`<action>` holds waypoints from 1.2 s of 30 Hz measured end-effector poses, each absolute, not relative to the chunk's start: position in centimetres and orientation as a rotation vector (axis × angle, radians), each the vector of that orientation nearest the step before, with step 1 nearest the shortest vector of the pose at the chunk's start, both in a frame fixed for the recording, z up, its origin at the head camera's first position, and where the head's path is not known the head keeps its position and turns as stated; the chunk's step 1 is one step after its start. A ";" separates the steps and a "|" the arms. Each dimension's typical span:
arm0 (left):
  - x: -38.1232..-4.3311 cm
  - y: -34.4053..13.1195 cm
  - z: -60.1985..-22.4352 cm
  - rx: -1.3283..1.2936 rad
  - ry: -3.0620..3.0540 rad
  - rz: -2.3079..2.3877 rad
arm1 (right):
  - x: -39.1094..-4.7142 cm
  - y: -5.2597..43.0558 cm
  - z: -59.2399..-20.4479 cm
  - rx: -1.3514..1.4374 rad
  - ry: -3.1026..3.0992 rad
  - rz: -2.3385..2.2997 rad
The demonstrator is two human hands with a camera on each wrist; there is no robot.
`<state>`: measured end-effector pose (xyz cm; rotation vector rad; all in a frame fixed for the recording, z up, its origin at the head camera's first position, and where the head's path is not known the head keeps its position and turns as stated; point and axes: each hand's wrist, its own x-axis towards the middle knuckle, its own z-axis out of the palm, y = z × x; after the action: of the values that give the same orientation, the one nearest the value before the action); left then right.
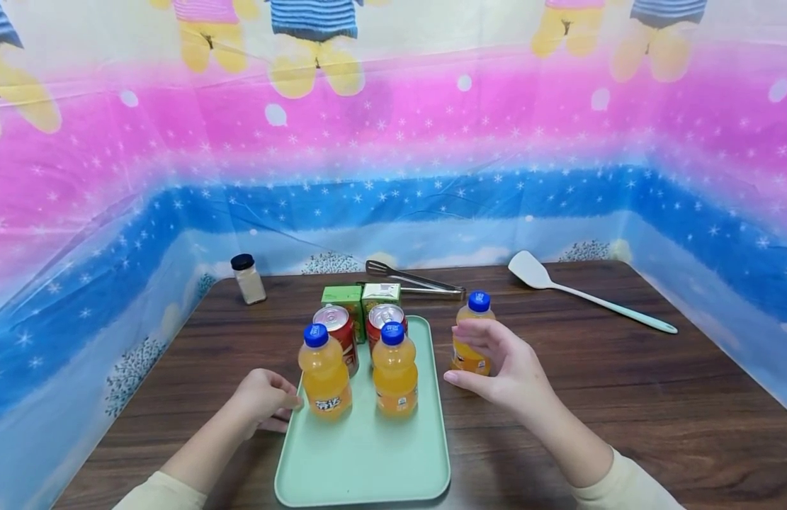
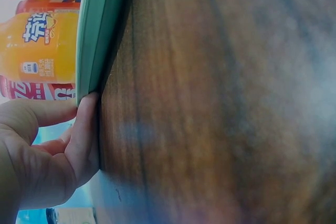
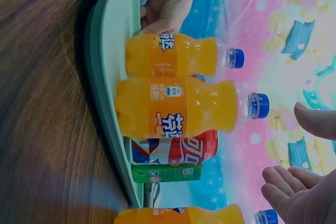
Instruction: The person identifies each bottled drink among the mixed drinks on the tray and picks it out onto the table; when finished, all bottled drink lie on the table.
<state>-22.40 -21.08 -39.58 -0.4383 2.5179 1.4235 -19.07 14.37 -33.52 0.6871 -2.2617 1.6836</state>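
Note:
My left hand [image 1: 265, 400] pinches the left rim of a light green tray [image 1: 367, 467], thumb at the edge and fingers beneath it in the left wrist view. On the tray stand two orange soda bottles with blue caps, a left bottle [image 1: 326, 375] and a right bottle [image 1: 396, 375]. Behind them are two red cans [image 1: 345, 333] and two green cartons [image 1: 343, 297]. A third orange soda bottle [image 1: 472, 312] stands on the table right of the tray. Before it, my right hand [image 1: 504, 365] is held with thumb and fingers spread apart; the right wrist view shows nothing in its grasp [image 3: 302, 182].
Metal tongs [image 1: 419, 278] lie behind the tray. A white spatula [image 1: 578, 290] with a pale green handle lies at the back right. A small jar [image 1: 248, 280] with a black lid stands at the back left. A printed cloth [image 1: 393, 156] surrounds the wooden table [image 1: 597, 382].

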 end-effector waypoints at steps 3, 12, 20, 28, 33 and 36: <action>-22.3 -21.1 -39.6 -0.442 2.516 1.419 | -19.1 14.2 -33.5 0.692 -2.269 1.675; -22.3 -21.1 -39.5 -0.440 2.517 1.421 | -19.3 13.6 -33.3 0.734 -2.240 1.632; -22.4 -20.8 -39.4 -0.437 2.518 1.418 | -19.4 13.3 -33.2 0.762 -2.214 1.653; -22.4 -20.9 -39.4 -0.435 2.531 1.409 | -19.8 12.8 -33.3 0.775 -2.217 1.672; -22.3 -21.0 -39.4 -0.434 2.527 1.411 | -20.0 12.4 -33.4 0.783 -2.218 1.666; -22.2 -21.1 -39.4 -0.441 2.521 1.414 | -20.1 12.2 -33.4 0.787 -2.220 1.672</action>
<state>-22.20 -21.09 -39.39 -0.4411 2.5206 1.4139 -20.07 12.16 -33.41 0.7872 -2.2199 1.6717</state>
